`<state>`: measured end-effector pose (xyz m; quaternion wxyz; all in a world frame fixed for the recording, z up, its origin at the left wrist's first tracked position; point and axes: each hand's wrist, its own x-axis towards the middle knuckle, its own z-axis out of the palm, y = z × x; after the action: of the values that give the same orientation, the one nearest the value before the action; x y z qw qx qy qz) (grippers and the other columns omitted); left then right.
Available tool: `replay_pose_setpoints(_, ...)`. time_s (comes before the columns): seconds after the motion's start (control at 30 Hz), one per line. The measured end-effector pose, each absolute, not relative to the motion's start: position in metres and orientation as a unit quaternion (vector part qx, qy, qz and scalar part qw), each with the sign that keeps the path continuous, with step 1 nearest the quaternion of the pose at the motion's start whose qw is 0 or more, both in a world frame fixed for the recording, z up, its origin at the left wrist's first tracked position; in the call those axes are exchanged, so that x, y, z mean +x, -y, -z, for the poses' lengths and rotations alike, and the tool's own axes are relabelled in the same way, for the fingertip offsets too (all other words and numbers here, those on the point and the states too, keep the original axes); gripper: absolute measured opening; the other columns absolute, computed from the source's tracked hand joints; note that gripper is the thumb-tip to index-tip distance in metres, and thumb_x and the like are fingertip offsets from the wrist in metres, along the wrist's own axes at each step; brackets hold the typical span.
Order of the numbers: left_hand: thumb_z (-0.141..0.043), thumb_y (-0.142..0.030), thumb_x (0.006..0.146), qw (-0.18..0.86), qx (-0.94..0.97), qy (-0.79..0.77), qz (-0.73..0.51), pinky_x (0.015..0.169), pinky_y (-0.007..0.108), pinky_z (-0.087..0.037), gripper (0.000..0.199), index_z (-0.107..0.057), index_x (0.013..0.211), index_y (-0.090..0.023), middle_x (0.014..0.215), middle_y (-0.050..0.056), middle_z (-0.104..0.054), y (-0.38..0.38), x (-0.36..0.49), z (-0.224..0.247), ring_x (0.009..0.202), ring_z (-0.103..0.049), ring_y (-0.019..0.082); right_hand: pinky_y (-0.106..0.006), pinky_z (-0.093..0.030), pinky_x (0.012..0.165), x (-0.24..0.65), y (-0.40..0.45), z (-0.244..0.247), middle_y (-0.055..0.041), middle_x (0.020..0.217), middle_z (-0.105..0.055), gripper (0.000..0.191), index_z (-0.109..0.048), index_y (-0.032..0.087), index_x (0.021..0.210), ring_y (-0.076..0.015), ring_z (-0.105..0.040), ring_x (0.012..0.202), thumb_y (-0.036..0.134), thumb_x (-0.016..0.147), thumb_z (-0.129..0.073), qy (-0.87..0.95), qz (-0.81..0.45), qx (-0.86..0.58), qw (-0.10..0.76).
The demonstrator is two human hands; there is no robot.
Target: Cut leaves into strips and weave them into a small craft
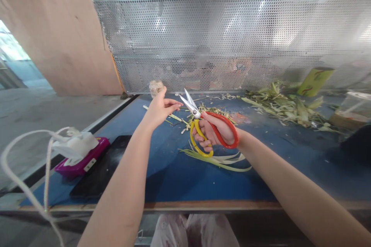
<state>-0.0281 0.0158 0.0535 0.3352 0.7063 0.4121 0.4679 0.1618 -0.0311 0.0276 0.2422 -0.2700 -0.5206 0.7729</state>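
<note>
My right hand [204, 135] is wrapped round the scissors [194, 112], which have one red and one yellow handle loop. Their blades are spread apart and point up and to the left, towards my left hand [160, 110]. The thumb and forefinger of that hand are pinched together just left of the blade tips. What they hold, if anything, is too small to make out. Behind the left hand stands a beige, rough roundish thing [155, 87], partly covered by it. Pale green leaf strips [218, 161] lie on the blue table [179, 185] below the scissors.
Small plant scraps [216, 114] are scattered behind my right hand. To the right are a leaf heap [285, 108], a green cylinder [315, 81] and a clear container [356, 106]. A purple power strip [78, 166] and a black slab [97, 175] lie left. A perforated metal panel [179, 27] borders the back.
</note>
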Motion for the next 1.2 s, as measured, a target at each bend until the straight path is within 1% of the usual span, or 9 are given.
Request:
replay_pose_setpoints(0.23, -0.047, -0.024, 0.08, 0.361, 0.68, -0.406, -0.491, 0.052, 0.025, -0.04, 0.07, -0.009, 0.136, -0.013, 0.085, 0.011, -0.066, -0.0161, -0.0262, -0.0535, 0.069, -0.058, 0.015, -0.022, -0.034, 0.04, 0.1622, 0.0293, -0.0259, 0.0004, 0.059, -0.044, 0.049, -0.041, 0.015, 0.074, -0.0076, -0.037, 0.042, 0.062, 0.078, -0.027, 0.52, -0.776, -0.262, 0.244)
replay_pose_setpoints(0.33, -0.055, -0.027, 0.075, 0.37, 0.681, -0.401, -0.488, 0.052, 0.025, -0.04, 0.079, -0.008, 0.136, -0.013, 0.086, 0.011, -0.065, -0.0153, -0.0264, -0.0529, 0.07, -0.059, 0.015, -0.022, -0.033, 0.04, 0.162, 0.0296, -0.0265, 0.0006, 0.058, -0.043, 0.05, -0.042, 0.015, 0.074, -0.0074, -0.037, 0.042, 0.062, 0.078, -0.025, 0.521, -0.774, -0.263, 0.246)
replay_pose_setpoints(0.47, -0.066, -0.021, 0.065, 0.366, 0.691, -0.403, -0.475, 0.056, 0.026, -0.042, 0.093, -0.007, 0.136, -0.013, 0.08, 0.007, -0.065, -0.0159, -0.0274, -0.0516, 0.069, -0.059, 0.014, -0.022, -0.034, 0.041, 0.1616, 0.0307, -0.0275, 0.0007, 0.058, -0.042, 0.05, -0.041, 0.015, 0.074, -0.0074, -0.036, 0.042, 0.062, 0.079, -0.023, 0.519, -0.776, -0.259, 0.248)
replay_pose_setpoints(0.67, -0.067, -0.016, 0.061, 0.354, 0.697, -0.41, -0.469, 0.055, 0.027, -0.042, 0.095, -0.009, 0.136, -0.01, 0.067, 0.003, -0.064, -0.0151, -0.0251, -0.0514, 0.056, -0.054, 0.011, -0.022, -0.032, 0.041, 0.1606, 0.0323, -0.0296, 0.0007, 0.059, -0.041, 0.051, -0.041, 0.015, 0.075, -0.0074, -0.035, 0.042, 0.062, 0.079, -0.021, 0.525, -0.773, -0.257, 0.248)
replay_pose_setpoints(0.83, -0.067, -0.019, 0.061, 0.325, 0.718, -0.417, -0.452, 0.054, 0.028, -0.042, 0.092, -0.014, 0.135, -0.009, 0.064, 0.002, -0.063, -0.0118, -0.0242, -0.0521, 0.052, -0.051, 0.011, -0.023, -0.033, 0.042, 0.161, 0.0314, -0.0287, 0.0007, 0.06, -0.041, 0.052, -0.042, 0.015, 0.076, -0.0072, -0.036, 0.043, 0.062, 0.079, -0.02, 0.532, -0.771, -0.245, 0.251)
replay_pose_setpoints(1.0, -0.064, -0.027, 0.064, 0.317, 0.732, -0.419, -0.434, 0.05, 0.024, -0.038, 0.074, -0.032, 0.129, -0.011, 0.07, 0.005, -0.063, -0.0148, -0.0268, -0.0504, 0.052, -0.048, 0.009, -0.022, -0.033, 0.04, 0.1608, 0.0298, -0.0269, 0.001, 0.058, -0.041, 0.051, -0.041, 0.015, 0.076, -0.007, -0.035, 0.042, 0.061, 0.08, -0.019, 0.534, -0.771, -0.246, 0.247)
replay_pose_setpoints(1.1, -0.061, -0.027, 0.068, 0.321, 0.743, -0.412, -0.418, 0.052, 0.022, -0.037, 0.062, -0.039, 0.124, -0.012, 0.077, 0.006, -0.061, -0.0169, -0.0264, -0.049, 0.055, -0.047, 0.008, -0.022, -0.033, 0.041, 0.1604, 0.0299, -0.0265, 0.0007, 0.059, -0.042, 0.05, -0.04, 0.015, 0.076, -0.0073, -0.036, 0.042, 0.061, 0.08, -0.02, 0.533, -0.772, -0.242, 0.246)
replay_pose_setpoints(1.13, -0.058, -0.027, 0.07, 0.321, 0.753, -0.406, -0.407, 0.052, 0.022, -0.036, 0.053, -0.044, 0.119, -0.013, 0.077, 0.005, -0.059, -0.0173, -0.0258, -0.0486, 0.056, -0.046, 0.008, -0.022, -0.033, 0.041, 0.1602, 0.0301, -0.0265, 0.0007, 0.059, -0.042, 0.05, -0.04, 0.015, 0.076, -0.0074, -0.036, 0.042, 0.061, 0.08, -0.02, 0.532, -0.773, -0.242, 0.246)
replay_pose_setpoints(1.2, -0.051, -0.03, 0.075, 0.312, 0.778, -0.392, -0.38, 0.051, 0.021, -0.035, 0.03, -0.055, 0.1, -0.014, 0.071, 0.002, -0.055, -0.018, -0.0243, -0.0479, 0.054, -0.043, 0.007, -0.022, -0.033, 0.04, 0.1598, 0.0307, -0.027, 0.0007, 0.058, -0.042, 0.05, -0.04, 0.015, 0.076, -0.0074, -0.036, 0.042, 0.061, 0.08, -0.019, 0.531, -0.773, -0.245, 0.245)
